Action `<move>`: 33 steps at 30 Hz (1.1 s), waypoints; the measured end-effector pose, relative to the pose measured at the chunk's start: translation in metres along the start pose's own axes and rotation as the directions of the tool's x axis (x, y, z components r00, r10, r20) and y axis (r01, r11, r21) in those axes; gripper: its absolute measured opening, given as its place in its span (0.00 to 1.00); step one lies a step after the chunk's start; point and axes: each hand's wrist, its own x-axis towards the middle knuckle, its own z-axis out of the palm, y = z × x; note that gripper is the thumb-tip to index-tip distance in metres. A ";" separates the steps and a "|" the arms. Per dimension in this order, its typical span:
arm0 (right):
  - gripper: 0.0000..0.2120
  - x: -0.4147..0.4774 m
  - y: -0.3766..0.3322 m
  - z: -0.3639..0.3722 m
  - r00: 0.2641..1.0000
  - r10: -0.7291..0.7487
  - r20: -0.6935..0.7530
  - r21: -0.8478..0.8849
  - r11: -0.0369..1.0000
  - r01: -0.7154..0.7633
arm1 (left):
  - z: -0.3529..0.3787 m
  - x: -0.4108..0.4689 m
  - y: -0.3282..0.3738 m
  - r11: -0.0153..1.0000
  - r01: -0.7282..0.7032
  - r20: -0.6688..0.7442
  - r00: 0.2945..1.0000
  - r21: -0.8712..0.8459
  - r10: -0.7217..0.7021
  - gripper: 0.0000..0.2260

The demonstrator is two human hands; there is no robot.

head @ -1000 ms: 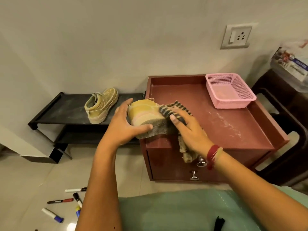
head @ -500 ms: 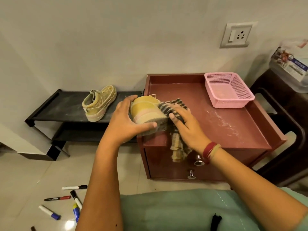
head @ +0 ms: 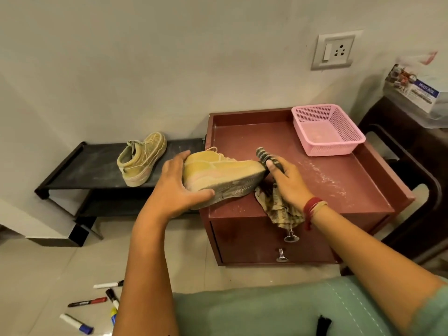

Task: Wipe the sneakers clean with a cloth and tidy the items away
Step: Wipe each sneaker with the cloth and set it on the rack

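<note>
sneaker [head: 218, 173] turned sideways; cloth [head: 278, 204] at toe.

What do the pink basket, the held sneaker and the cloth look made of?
Pink basket: moulded plastic, judging by the even perforated lattice walls and slight sheen. Held sneaker: matte suede-like or canvas upper, dusty, with a ridged rubber-looking sole. Cloth: soft woven fabric, striped, which drapes limply and creases under the right hand.

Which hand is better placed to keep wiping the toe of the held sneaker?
Right. The right hand already grips the cloth against the toe of the sneaker, while the left hand is occupied gripping its heel over the cabinet.
</note>
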 end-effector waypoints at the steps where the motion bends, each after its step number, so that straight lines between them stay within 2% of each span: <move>1: 0.15 -0.003 -0.001 0.007 0.999 -0.047 0.009 -0.067 0.997 0.048 | 0.002 0.001 0.000 0.999 -0.006 -0.001 1.000 0.042 0.006 0.51; 3: 0.18 -0.011 -0.002 0.021 0.976 -0.200 0.086 -0.239 0.947 0.216 | 0.005 0.004 0.001 0.993 -0.009 -0.012 1.000 0.115 0.010 0.50; 6: 0.19 -0.024 -0.006 0.021 0.879 -0.369 0.301 -0.372 0.803 0.465 | 0.003 0.007 -0.003 0.991 0.029 -0.007 1.000 0.133 -0.028 0.52; 7: 0.20 -0.022 -0.003 0.019 0.879 -0.374 0.296 -0.385 0.795 0.468 | 0.002 0.007 -0.004 0.990 0.051 -0.005 0.999 0.130 -0.051 0.54; 10: 0.21 -0.018 -0.002 0.016 0.968 -0.232 0.096 -0.363 0.898 0.251 | 0.001 0.007 -0.006 0.986 0.092 -0.019 0.996 0.143 -0.090 0.53; 11: 0.21 -0.020 -0.004 0.019 0.967 -0.233 0.106 -0.368 0.894 0.255 | 0.002 0.006 -0.006 0.984 0.090 -0.024 0.996 0.151 -0.087 0.51; 14: 0.20 -0.033 -0.005 0.031 0.864 -0.369 0.342 -0.400 0.775 0.489 | 0.001 0.006 -0.008 0.981 0.063 -0.043 0.997 0.182 -0.056 0.45; 15: 0.20 -0.032 -0.003 0.030 0.858 -0.374 0.352 -0.401 0.768 0.499 | 0.001 0.005 -0.008 0.981 0.058 -0.046 0.998 0.184 -0.050 0.44; 18: 0.21 -0.022 -0.001 0.021 0.961 -0.240 0.141 -0.387 0.880 0.276 | 0.001 0.005 -0.008 0.983 0.047 -0.059 0.998 0.175 -0.037 0.44; 19: 0.21 -0.023 0.000 0.020 0.963 -0.235 0.136 -0.386 0.882 0.270 | 0.001 0.005 -0.008 0.983 0.044 -0.059 0.998 0.177 -0.033 0.45; 22: 0.19 -0.028 0.005 0.020 0.888 -0.341 0.310 -0.356 0.824 0.441 | 0.000 0.005 -0.009 0.982 0.040 -0.055 0.998 0.184 -0.030 0.46; 23: 0.19 -0.025 0.008 0.020 0.899 -0.333 0.285 -0.319 0.851 0.417 | -0.001 0.005 -0.008 0.982 0.045 -0.054 0.998 0.181 -0.036 0.46; 26: 0.19 -0.010 0.016 0.014 0.992 -0.127 0.021 -0.149 0.980 0.129 | -0.001 0.006 -0.009 0.983 0.052 -0.058 0.997 0.174 -0.043 0.46; 27: 0.19 -0.009 0.017 0.012 0.994 -0.106 0.019 -0.149 0.983 0.108 | -0.001 0.005 -0.009 0.984 0.050 -0.057 0.998 0.174 -0.040 0.46; 30: 0.19 -0.015 0.021 0.012 0.950 -0.238 0.202 -0.210 0.937 0.279 | -0.001 0.007 -0.010 0.985 0.043 -0.059 0.998 0.167 -0.033 0.46; 31: 0.19 -0.014 0.024 0.011 0.944 -0.251 0.212 -0.192 0.937 0.292 | -0.001 0.007 -0.010 0.985 0.048 -0.061 0.997 0.163 -0.039 0.46; 33: 0.17 -0.005 0.030 0.004 0.980 -0.155 0.122 -0.088 0.982 0.167 | 0.000 0.007 -0.010 0.985 0.054 -0.069 0.997 0.162 -0.043 0.46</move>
